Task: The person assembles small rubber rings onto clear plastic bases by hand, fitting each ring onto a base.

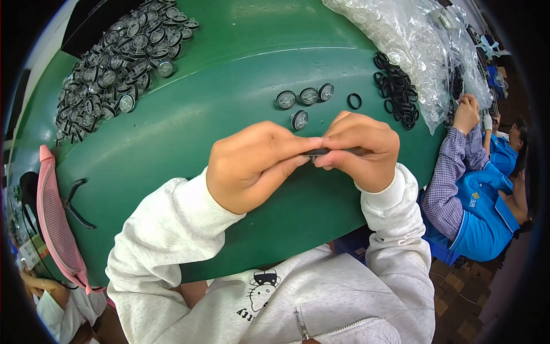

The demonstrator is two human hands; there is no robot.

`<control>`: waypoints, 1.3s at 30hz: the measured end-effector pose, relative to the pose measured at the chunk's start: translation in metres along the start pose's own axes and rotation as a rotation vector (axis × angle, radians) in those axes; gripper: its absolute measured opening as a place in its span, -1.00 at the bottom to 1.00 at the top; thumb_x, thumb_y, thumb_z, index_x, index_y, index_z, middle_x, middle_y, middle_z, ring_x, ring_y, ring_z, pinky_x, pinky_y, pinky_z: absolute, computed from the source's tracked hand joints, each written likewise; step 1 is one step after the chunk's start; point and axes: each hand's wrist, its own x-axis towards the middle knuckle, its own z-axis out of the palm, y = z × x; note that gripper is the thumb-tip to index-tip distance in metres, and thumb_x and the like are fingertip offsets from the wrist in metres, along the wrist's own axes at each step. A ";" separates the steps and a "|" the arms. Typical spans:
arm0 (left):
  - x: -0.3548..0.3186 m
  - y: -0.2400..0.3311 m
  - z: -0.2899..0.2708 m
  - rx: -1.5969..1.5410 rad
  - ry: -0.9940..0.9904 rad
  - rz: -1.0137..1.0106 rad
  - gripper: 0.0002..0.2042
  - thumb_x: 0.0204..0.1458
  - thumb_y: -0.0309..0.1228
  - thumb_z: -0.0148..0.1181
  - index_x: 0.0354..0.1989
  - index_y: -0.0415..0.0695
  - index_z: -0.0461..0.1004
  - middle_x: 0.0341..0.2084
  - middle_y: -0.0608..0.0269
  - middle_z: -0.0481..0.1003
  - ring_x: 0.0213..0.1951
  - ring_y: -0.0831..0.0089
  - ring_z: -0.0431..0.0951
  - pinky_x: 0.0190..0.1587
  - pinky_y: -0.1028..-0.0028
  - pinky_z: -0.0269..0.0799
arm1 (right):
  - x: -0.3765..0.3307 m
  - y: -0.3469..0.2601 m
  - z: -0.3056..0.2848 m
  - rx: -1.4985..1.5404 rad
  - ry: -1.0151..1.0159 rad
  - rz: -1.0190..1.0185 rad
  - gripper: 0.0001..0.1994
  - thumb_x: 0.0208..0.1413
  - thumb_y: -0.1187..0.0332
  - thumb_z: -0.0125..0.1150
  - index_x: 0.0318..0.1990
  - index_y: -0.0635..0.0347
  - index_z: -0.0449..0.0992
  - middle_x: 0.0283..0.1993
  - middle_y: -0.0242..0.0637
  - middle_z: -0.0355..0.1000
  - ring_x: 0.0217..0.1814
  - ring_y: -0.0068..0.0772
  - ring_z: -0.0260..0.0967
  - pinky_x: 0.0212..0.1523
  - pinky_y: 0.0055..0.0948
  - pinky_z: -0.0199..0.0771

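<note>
Wide green tabletop (149, 137), hands (246, 166) (369, 152) inside edge (342, 231)

Left hand (247, 161) and right hand (368, 148) close together, fingertips pinched.

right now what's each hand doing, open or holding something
Left hand: closed, pinching a small dark part.
Right hand: closed, pinching the same small dark part.

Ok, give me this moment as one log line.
left hand: pinching dark part | right hand: pinching same part | ahead: black-rimmed clear discs, loose black ring
</note>
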 end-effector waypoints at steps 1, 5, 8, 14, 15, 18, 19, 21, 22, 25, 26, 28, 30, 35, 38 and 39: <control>0.000 0.001 0.000 -0.069 0.003 -0.054 -0.69 -0.18 -0.70 0.18 -0.20 -0.19 0.55 -0.45 0.23 0.46 -0.60 0.59 0.32 -0.57 0.68 0.24 | 0.000 0.000 0.000 0.031 -0.005 0.001 -0.75 -0.31 0.69 0.34 -0.36 0.27 0.57 -0.39 -0.26 0.47 -0.50 -0.53 0.30 -0.47 -0.66 0.28; 0.001 0.002 0.001 -0.209 0.018 -0.145 -0.72 -0.14 -0.69 0.17 -0.20 -0.19 0.55 -0.44 0.23 0.46 -0.60 0.61 0.31 -0.57 0.69 0.23 | 0.001 0.001 0.001 0.052 0.006 -0.052 -0.74 -0.31 0.71 0.33 -0.36 0.27 0.57 -0.40 -0.26 0.47 -0.49 -0.53 0.30 -0.46 -0.65 0.27; 0.000 0.002 0.002 -0.279 0.029 -0.181 -0.73 -0.12 -0.69 0.17 -0.20 -0.19 0.55 -0.44 0.23 0.46 -0.61 0.62 0.30 -0.57 0.70 0.22 | 0.001 0.001 0.003 0.043 0.022 -0.105 -0.73 -0.31 0.72 0.32 -0.35 0.27 0.56 -0.40 -0.26 0.46 -0.49 -0.53 0.30 -0.46 -0.65 0.27; -0.003 0.001 0.002 -0.373 0.062 -0.290 -0.73 -0.14 -0.68 0.19 -0.21 -0.20 0.55 -0.41 0.19 0.49 -0.57 0.60 0.34 -0.53 0.69 0.26 | 0.002 -0.001 0.004 -0.045 0.022 -0.156 -0.70 -0.29 0.71 0.31 -0.29 0.27 0.55 -0.38 -0.26 0.45 -0.49 -0.51 0.31 -0.44 -0.64 0.30; -0.003 0.001 0.002 -0.298 0.061 -0.254 -0.73 -0.15 -0.68 0.20 -0.22 -0.20 0.55 -0.40 0.19 0.49 -0.56 0.60 0.35 -0.53 0.69 0.27 | 0.001 -0.002 0.005 -0.048 0.032 -0.132 -0.69 -0.29 0.71 0.31 -0.29 0.27 0.55 -0.37 -0.25 0.44 -0.49 -0.51 0.31 -0.44 -0.64 0.30; -0.002 0.000 0.001 -0.148 0.060 -0.180 -0.73 -0.16 -0.69 0.21 -0.22 -0.20 0.55 -0.38 0.17 0.51 -0.55 0.58 0.38 -0.51 0.69 0.30 | 0.000 -0.004 0.007 -0.053 0.052 -0.085 -0.68 -0.29 0.71 0.31 -0.27 0.27 0.55 -0.36 -0.25 0.44 -0.49 -0.50 0.31 -0.43 -0.64 0.31; -0.002 0.000 0.002 -0.122 0.068 -0.147 -0.73 -0.17 -0.69 0.21 -0.23 -0.20 0.55 -0.38 0.17 0.51 -0.55 0.58 0.38 -0.51 0.68 0.30 | -0.001 -0.004 0.007 -0.066 0.057 -0.081 -0.69 -0.29 0.70 0.30 -0.28 0.27 0.54 -0.35 -0.24 0.44 -0.49 -0.50 0.30 -0.42 -0.64 0.33; -0.002 -0.001 0.003 -0.070 0.085 -0.081 -0.73 -0.18 -0.69 0.22 -0.23 -0.21 0.55 -0.37 0.16 0.52 -0.54 0.57 0.40 -0.51 0.67 0.31 | -0.002 -0.003 0.008 -0.091 0.067 -0.072 -0.70 -0.29 0.70 0.29 -0.29 0.27 0.53 -0.35 -0.24 0.43 -0.48 -0.49 0.30 -0.41 -0.65 0.36; -0.002 -0.001 0.004 -0.044 0.093 -0.049 -0.73 -0.19 -0.69 0.22 -0.24 -0.21 0.55 -0.36 0.16 0.52 -0.54 0.57 0.41 -0.50 0.67 0.32 | -0.002 -0.003 0.008 -0.103 0.072 -0.067 -0.71 -0.29 0.69 0.28 -0.30 0.27 0.53 -0.34 -0.23 0.43 -0.47 -0.49 0.30 -0.41 -0.65 0.37; -0.001 0.001 0.002 -0.051 0.059 -0.066 -0.73 -0.18 -0.73 0.19 -0.23 -0.25 0.53 -0.33 0.09 0.52 -0.46 0.49 0.46 -0.42 0.65 0.37 | -0.001 -0.002 0.009 -0.098 0.069 -0.086 -0.73 -0.29 0.69 0.24 -0.33 0.28 0.52 -0.36 -0.25 0.42 -0.45 -0.50 0.30 -0.40 -0.65 0.39; -0.001 0.003 0.001 -0.054 0.042 -0.074 -0.72 -0.18 -0.74 0.17 -0.23 -0.27 0.52 -0.32 0.06 0.52 -0.42 0.45 0.48 -0.38 0.63 0.39 | 0.000 -0.002 0.009 -0.095 0.067 -0.096 -0.75 -0.28 0.69 0.22 -0.34 0.28 0.51 -0.37 -0.26 0.41 -0.44 -0.51 0.30 -0.40 -0.65 0.39; 0.000 0.005 0.001 -0.056 0.026 -0.084 -0.72 -0.17 -0.76 0.16 -0.23 -0.30 0.51 -0.31 0.03 0.52 -0.38 0.42 0.51 -0.34 0.62 0.42 | 0.000 -0.001 0.009 -0.091 0.065 -0.105 -0.76 -0.28 0.69 0.21 -0.35 0.29 0.50 -0.38 -0.27 0.40 -0.43 -0.51 0.30 -0.39 -0.66 0.40; 0.000 0.008 0.002 -0.057 0.031 -0.118 -0.73 -0.18 -0.73 0.19 -0.23 -0.25 0.53 -0.32 0.08 0.53 -0.44 0.47 0.49 -0.39 0.65 0.40 | -0.001 0.001 0.007 -0.063 0.048 -0.092 -0.77 -0.28 0.69 0.18 -0.37 0.28 0.49 -0.38 -0.30 0.38 -0.42 -0.52 0.30 -0.39 -0.66 0.39; -0.001 0.008 0.003 -0.164 0.068 -0.271 -0.75 -0.16 -0.69 0.21 -0.24 -0.21 0.55 -0.34 0.14 0.53 -0.48 0.54 0.48 -0.43 0.67 0.39 | -0.001 -0.002 0.005 0.035 0.075 -0.008 -0.78 -0.24 0.68 0.17 -0.36 0.26 0.50 -0.37 -0.33 0.36 -0.41 -0.54 0.29 -0.38 -0.67 0.36; -0.002 0.007 0.004 -0.270 0.103 -0.389 -0.77 -0.14 -0.69 0.20 -0.25 -0.22 0.54 -0.33 0.14 0.53 -0.48 0.55 0.48 -0.41 0.68 0.40 | 0.001 -0.008 0.006 0.105 0.116 0.063 -0.78 -0.22 0.67 0.19 -0.34 0.25 0.51 -0.35 -0.34 0.35 -0.42 -0.55 0.28 -0.37 -0.69 0.33; -0.002 0.007 0.006 -0.337 0.123 -0.399 -0.77 -0.13 -0.69 0.20 -0.25 -0.23 0.54 -0.33 0.14 0.53 -0.48 0.56 0.47 -0.41 0.69 0.39 | 0.001 -0.009 0.007 0.123 0.113 0.090 -0.77 -0.21 0.67 0.21 -0.32 0.25 0.51 -0.34 -0.33 0.35 -0.41 -0.54 0.28 -0.37 -0.68 0.34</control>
